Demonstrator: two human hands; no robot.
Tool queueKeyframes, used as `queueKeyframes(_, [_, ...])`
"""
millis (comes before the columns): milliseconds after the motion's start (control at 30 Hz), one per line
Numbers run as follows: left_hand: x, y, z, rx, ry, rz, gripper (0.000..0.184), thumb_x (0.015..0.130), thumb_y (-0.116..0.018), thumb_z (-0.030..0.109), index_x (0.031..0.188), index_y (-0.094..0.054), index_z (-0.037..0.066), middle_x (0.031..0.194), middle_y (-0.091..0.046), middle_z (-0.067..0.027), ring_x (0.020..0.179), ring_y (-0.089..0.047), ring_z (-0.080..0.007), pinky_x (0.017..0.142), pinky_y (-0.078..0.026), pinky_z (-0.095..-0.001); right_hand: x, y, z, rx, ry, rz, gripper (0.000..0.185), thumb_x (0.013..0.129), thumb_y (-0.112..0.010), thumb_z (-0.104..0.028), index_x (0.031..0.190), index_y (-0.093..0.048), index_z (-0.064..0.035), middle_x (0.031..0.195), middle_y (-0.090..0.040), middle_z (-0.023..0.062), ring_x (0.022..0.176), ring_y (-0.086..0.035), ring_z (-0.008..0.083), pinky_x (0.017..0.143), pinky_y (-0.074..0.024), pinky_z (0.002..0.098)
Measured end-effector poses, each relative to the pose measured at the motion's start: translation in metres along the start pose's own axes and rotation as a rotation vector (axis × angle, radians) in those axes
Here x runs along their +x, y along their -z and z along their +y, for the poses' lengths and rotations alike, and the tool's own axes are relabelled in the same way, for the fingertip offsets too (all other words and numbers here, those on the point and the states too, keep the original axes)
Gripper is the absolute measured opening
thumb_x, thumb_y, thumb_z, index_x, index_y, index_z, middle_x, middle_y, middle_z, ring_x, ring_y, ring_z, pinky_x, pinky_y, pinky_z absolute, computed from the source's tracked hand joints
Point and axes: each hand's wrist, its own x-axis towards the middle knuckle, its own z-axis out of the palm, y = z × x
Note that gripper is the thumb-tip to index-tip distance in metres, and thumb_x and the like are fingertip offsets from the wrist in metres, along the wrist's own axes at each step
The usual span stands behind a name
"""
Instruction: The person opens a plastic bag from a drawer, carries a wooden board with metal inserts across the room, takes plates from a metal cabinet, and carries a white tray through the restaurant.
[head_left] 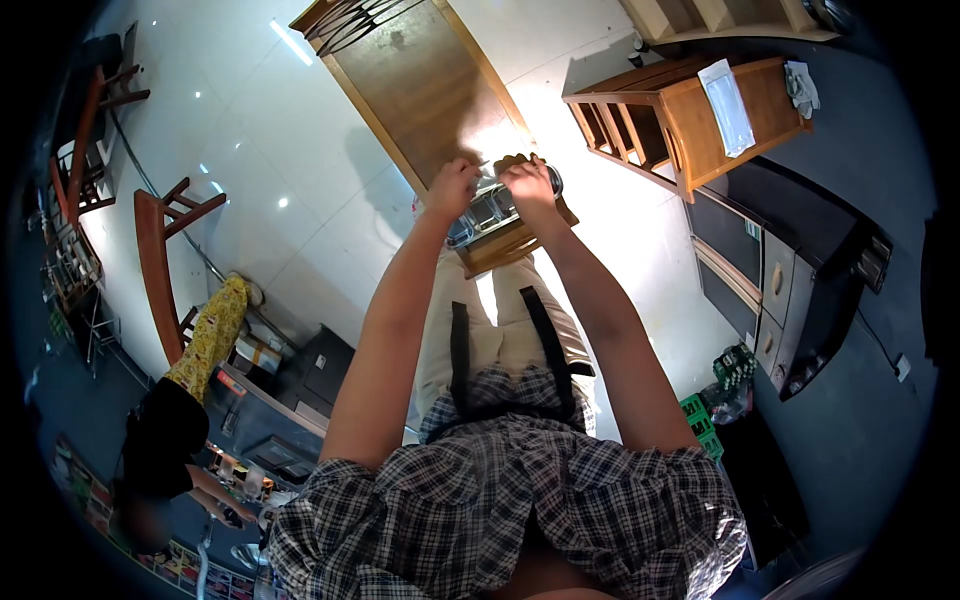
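My left hand (455, 188) is over the near end of a wooden table, its fingers bent and pinched together. What it holds, if anything, is too small to make out. Just to its right is my right hand (529, 187), with its fingers curled by a small dark brown object (509, 161) whose kind I cannot tell. Beneath both hands sits a clear container with compartments (487, 210), close to the near edge of the wooden table (425, 95). My hands partly cover the container.
A wooden chair (725, 115) on the right carries a white packet (728, 108). Beyond it stands a dark cabinet (775, 260). Green crates (701, 425) are lower right. Another person (170, 425) in yellow patterned trousers is at left, near wooden stools (152, 270).
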Motion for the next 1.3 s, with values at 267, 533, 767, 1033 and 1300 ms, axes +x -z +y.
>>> queueKeyframes(267, [-0.004,0.000,0.005,-0.096,-0.026,0.049,0.027,0.066,-0.051,-0.007,0.087,-0.060,0.006,0.091,-0.054,-0.0107,0.087,-0.052,-0.0302,0.074,-0.044,-0.0363,-0.001,0.004,-0.005,-0.030,-0.063,0.065,0.020,0.073,-0.049,-0.010,0.087,-0.063,-0.0121,0.091,-0.059,0.0032,0.096,-0.052,0.0195,0.099,-0.0296,0.0423])
queueKeyframes(533, [-0.005,0.002,-0.013,-0.334,0.150,0.161,0.027,0.069,-0.044,-0.008,0.086,-0.060,0.004,0.089,-0.058,-0.0147,0.084,-0.054,-0.0319,0.074,-0.044,-0.0370,-0.003,0.011,-0.017,0.011,-0.040,0.222,0.025,0.074,-0.050,-0.010,0.097,-0.061,-0.0080,0.105,-0.055,0.0065,0.107,-0.048,0.0212,0.101,-0.0284,0.0440])
queueKeyframes(767, [-0.020,0.025,0.000,-0.169,0.309,0.219,0.024,0.072,-0.045,-0.004,0.090,-0.059,0.003,0.087,-0.059,-0.0166,0.081,-0.056,-0.0325,0.073,-0.045,-0.0373,-0.020,0.047,-0.038,-0.042,-0.052,0.226,0.017,0.075,-0.052,-0.010,0.091,-0.060,-0.0080,0.107,-0.055,0.0075,0.109,-0.049,0.0237,0.098,-0.0329,0.0441])
queueKeyframes(1033, [-0.016,0.025,0.059,-0.052,-0.023,0.131,0.024,0.074,-0.044,-0.002,0.092,-0.059,0.004,0.092,-0.059,-0.0173,0.090,-0.055,-0.0339,0.080,-0.043,-0.0413,-0.055,0.056,-0.018,0.050,-0.306,0.134,0.031,0.072,-0.051,-0.006,0.102,-0.056,-0.0059,0.116,-0.049,0.0131,0.110,-0.044,0.0303,0.097,-0.0302,0.0445])
queueKeyframes(1300, [-0.006,-0.021,0.111,-0.148,-0.155,-0.035,0.022,0.076,-0.049,-0.005,0.095,-0.056,0.004,0.093,-0.058,-0.0145,0.083,-0.058,-0.0298,0.070,-0.046,-0.0332,-0.131,-0.018,0.038,0.157,-0.482,0.504,0.038,0.070,-0.053,-0.002,0.108,-0.051,-0.0025,0.112,-0.049,0.0183,0.103,-0.049,0.0343,0.088,-0.0417,0.0380])
